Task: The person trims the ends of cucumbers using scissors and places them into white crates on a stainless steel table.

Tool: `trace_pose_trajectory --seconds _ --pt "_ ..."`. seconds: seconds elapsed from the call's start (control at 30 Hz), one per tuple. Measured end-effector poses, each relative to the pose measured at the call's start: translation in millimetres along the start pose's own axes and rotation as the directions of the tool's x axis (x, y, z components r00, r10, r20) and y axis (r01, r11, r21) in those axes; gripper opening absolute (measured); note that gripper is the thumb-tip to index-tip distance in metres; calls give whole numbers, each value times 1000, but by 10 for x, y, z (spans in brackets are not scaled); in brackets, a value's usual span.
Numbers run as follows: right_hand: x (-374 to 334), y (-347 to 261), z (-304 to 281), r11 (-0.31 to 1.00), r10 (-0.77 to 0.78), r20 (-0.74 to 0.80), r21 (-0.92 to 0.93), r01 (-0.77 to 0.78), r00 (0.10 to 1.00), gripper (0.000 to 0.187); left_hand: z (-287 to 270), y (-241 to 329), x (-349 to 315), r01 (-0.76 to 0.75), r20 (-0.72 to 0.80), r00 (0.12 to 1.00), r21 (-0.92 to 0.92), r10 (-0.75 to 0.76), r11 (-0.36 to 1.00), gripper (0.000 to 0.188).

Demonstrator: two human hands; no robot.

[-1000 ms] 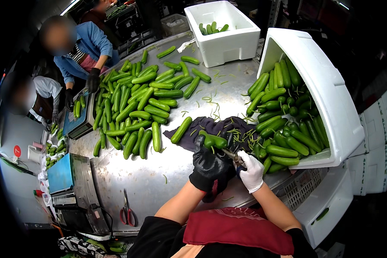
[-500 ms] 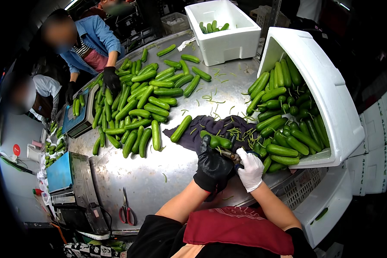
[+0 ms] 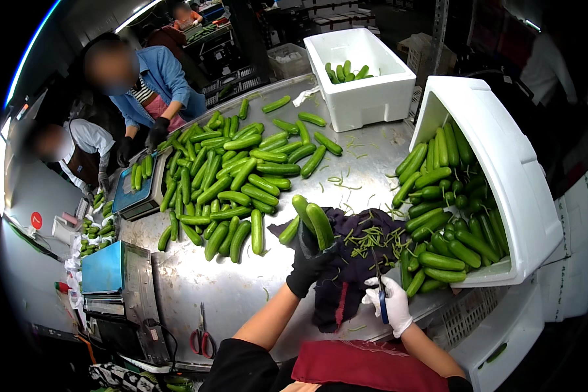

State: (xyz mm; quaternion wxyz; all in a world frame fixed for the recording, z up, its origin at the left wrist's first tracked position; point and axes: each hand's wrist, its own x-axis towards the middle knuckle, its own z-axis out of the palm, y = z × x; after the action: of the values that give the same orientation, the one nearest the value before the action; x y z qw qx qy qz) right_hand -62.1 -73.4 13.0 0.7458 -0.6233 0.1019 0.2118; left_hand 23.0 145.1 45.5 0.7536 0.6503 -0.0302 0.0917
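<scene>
My left hand (image 3: 310, 262), in a black glove, grips two green cucumbers (image 3: 321, 226) that point up and away from me. In my right hand (image 3: 393, 303), covered by a white glove, is a pair of scissors (image 3: 383, 307) with dark blue handles, its blades pointing away. Between the hands lies a dark cloth (image 3: 330, 294), strewn with thin cut stem bits (image 3: 372, 242). Beyond my left hand, a large pile of cucumbers (image 3: 242, 173) covers the metal table (image 3: 176, 277). To the right, a tilted white foam box (image 3: 516, 170) holds many cucumbers.
Another white foam box (image 3: 366, 101) with several cucumbers stands at the far edge. Red-handled scissors (image 3: 202, 341) lie near the front edge. Two scales, a near one (image 3: 104, 274) and a far one (image 3: 140, 196), stand at left. Two co-workers (image 3: 157, 85) stand beyond the pile.
The scissors and cucumbers, close together before, are now apart. My left hand has turned the cucumbers upright; my right hand has drawn back toward me. The view has tilted up slightly.
</scene>
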Motion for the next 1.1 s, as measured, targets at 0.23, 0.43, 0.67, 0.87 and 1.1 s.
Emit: trace_pose_trajectory --seconds 0.23,0.43,0.67,0.87,1.1 --pt "-26 56 -40 985 77 78 151 -88 994 24 -429 -64 270 -249 114 968 509 222 824 96" --pt "-82 -3 -147 985 79 52 153 -86 996 26 -1386 -84 904 -32 -70 995 491 76 870 87" --pt "-146 91 -129 979 47 12 199 -49 999 32 -1175 60 1673 -292 173 934 875 312 386 70" --pt "-265 -6 -94 995 -74 -11 59 75 997 39 1113 -492 1508 -599 645 748 555 156 577 90" --pt "-368 -41 -228 995 -40 -59 84 45 997 38 2175 -778 1583 -582 617 785 707 50 402 106"
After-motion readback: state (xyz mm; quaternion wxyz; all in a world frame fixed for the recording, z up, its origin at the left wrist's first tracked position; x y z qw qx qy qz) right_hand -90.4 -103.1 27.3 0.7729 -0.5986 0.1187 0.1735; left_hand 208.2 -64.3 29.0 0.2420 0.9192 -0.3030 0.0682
